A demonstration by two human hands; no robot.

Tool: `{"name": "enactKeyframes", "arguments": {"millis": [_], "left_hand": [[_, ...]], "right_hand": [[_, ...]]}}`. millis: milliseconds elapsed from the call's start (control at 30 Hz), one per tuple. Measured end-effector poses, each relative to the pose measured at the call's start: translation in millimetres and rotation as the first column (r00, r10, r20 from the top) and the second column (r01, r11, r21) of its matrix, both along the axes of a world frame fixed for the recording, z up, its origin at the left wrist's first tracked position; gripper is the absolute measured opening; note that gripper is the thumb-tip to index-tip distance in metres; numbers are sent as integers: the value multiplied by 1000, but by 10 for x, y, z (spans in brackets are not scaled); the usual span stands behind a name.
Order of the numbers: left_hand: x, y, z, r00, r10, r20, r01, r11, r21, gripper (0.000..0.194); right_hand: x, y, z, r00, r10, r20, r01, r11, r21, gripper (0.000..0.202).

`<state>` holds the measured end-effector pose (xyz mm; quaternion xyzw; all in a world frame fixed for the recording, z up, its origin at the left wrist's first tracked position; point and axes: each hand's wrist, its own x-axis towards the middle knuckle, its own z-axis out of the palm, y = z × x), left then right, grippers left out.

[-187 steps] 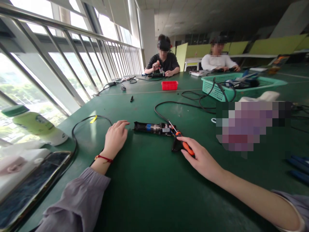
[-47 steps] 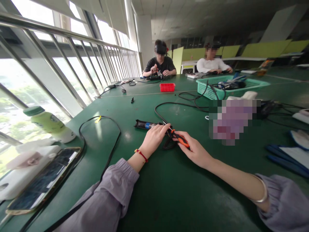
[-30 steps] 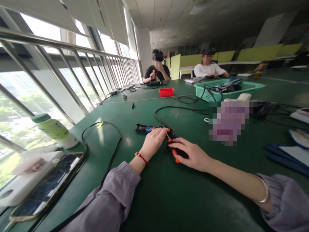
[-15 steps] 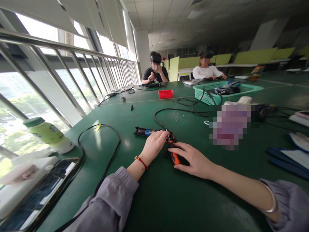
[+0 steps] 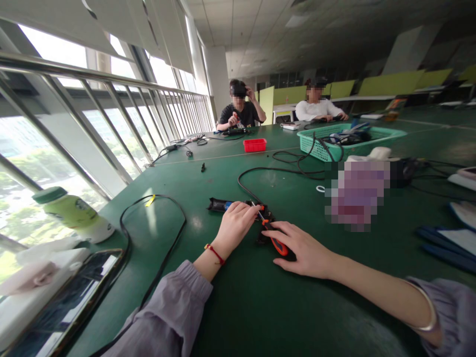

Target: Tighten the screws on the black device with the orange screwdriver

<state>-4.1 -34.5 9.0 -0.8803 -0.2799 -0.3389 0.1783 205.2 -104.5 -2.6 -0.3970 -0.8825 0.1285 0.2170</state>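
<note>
While the left hand (image 5: 238, 220) lies over the black device (image 5: 219, 205) on the green table (image 5: 238, 312), its fingertips come down beside the screwdriver's shaft; whether they pinch anything is hidden. The right hand (image 5: 308, 252) has its fingers bent onto the orange-and-black screwdriver (image 5: 279, 246), thumb apart from them. The screwdriver slants, its shaft reaching the device near the left fingertips. A dark cable (image 5: 260, 169) curves behind the device. Left of the hands, a black cord (image 5: 175, 236) with a yellow tag (image 5: 150, 200) loops near a tilted green-capped bottle (image 5: 76, 215) and a phone (image 5: 84, 292). Farther out sit a red bin (image 5: 255, 145), a loaded green basket (image 5: 323, 148), a pixelated purple item (image 5: 359, 191) and two people (image 5: 318, 110).
</note>
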Motion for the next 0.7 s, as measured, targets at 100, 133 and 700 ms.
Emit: {"name": "enactKeyframes", "arguments": {"millis": [100, 133, 700], "left_hand": [[-6, 44, -9, 1000, 7, 23, -7, 1000, 2, 18], [-3, 60, -13, 1000, 4, 23, -4, 1000, 4, 17], [13, 117, -52, 991, 94, 93, -70, 970, -232, 11]], "right_hand": [[-4, 1, -7, 1000, -3, -9, 3, 1000, 4, 59], [-5, 3, -6, 1000, -7, -11, 7, 1000, 0, 59], [9, 26, -8, 997, -44, -71, 41, 998, -46, 51]]}}
